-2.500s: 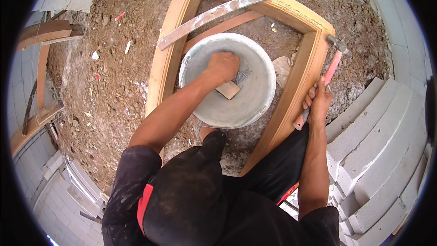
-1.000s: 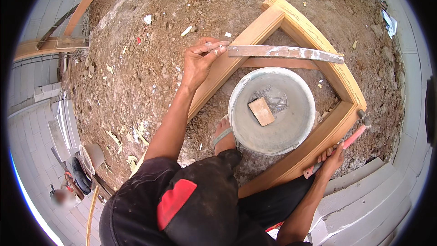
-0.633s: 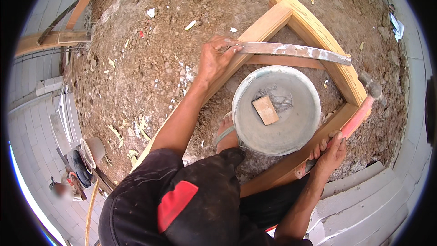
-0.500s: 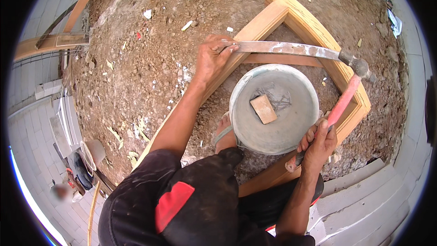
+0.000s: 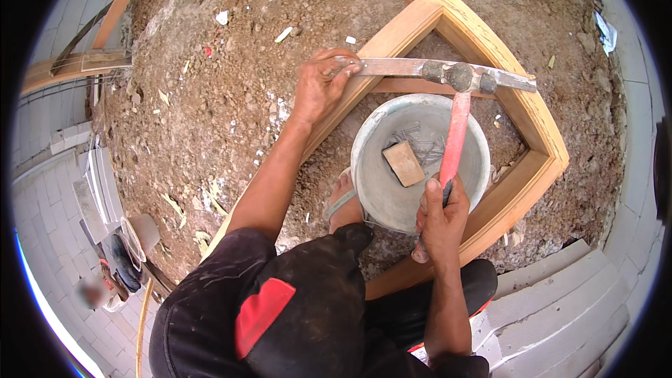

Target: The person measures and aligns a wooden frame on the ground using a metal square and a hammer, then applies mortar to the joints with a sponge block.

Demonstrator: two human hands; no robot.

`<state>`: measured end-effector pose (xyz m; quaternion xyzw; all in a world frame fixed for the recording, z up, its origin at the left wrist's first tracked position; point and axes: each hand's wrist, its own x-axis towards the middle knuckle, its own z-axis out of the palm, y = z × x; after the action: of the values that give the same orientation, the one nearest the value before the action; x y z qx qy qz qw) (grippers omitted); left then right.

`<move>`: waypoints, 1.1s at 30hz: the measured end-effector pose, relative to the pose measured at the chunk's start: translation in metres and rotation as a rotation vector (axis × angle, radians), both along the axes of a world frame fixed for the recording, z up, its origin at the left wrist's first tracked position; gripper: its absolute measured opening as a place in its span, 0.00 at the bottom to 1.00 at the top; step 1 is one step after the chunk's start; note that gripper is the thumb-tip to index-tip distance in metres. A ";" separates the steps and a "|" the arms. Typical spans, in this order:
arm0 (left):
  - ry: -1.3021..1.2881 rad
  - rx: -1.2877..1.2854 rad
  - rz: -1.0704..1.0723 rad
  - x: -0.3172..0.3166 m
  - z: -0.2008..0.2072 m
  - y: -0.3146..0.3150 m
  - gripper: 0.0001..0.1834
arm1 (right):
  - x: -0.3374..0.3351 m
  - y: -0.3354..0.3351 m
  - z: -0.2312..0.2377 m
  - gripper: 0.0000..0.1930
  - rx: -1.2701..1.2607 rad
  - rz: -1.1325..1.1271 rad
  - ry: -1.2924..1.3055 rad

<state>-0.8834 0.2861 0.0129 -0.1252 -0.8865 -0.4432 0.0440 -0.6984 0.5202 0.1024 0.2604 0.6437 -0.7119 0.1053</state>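
My left hand (image 5: 318, 87) pinches the left end of a thin wooden strip (image 5: 392, 66). The strip lies across a light wooden frame (image 5: 490, 38) on the ground. Whether a nail is also between those fingers is too small to tell. Wrapped round the dark grip of a hammer (image 5: 456, 126) with a red handle, my right hand (image 5: 442, 220) is just over the near rim of a grey bucket (image 5: 367, 192). The hammer's head covers part of the strip right of its middle. In the bucket are loose nails (image 5: 428, 143) and a small brownish block (image 5: 404, 164).
A reddish crosspiece (image 5: 402, 86) spans the frame under the strip. My sandalled foot (image 5: 344, 203) stands beside the bucket. Pale slabs (image 5: 553, 301) lie at lower right. Rough soil (image 5: 203, 98) carries scraps, and a pale bucket (image 5: 142, 234) and dark boots (image 5: 122, 262) are at left.
My right hand has brought the hammer leftward, its head moving from the strip's right end to nearer its middle. My left hand stays on the strip's left end.
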 end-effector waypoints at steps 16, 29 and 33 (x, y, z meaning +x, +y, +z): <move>0.120 0.060 0.045 0.007 -0.015 -0.001 0.07 | -0.025 0.000 0.014 0.12 0.593 0.398 0.156; 0.107 0.079 0.030 0.008 -0.015 -0.005 0.09 | -0.077 0.000 0.018 0.12 0.898 0.795 0.161; 0.078 0.108 0.079 0.011 -0.014 -0.002 0.11 | -0.064 -0.006 0.031 0.13 0.879 0.767 0.238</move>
<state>-0.8724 0.2845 -0.0008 -0.1045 -0.8632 -0.4831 0.1028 -0.7625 0.5142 0.1329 -0.0532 0.9335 -0.3142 0.1644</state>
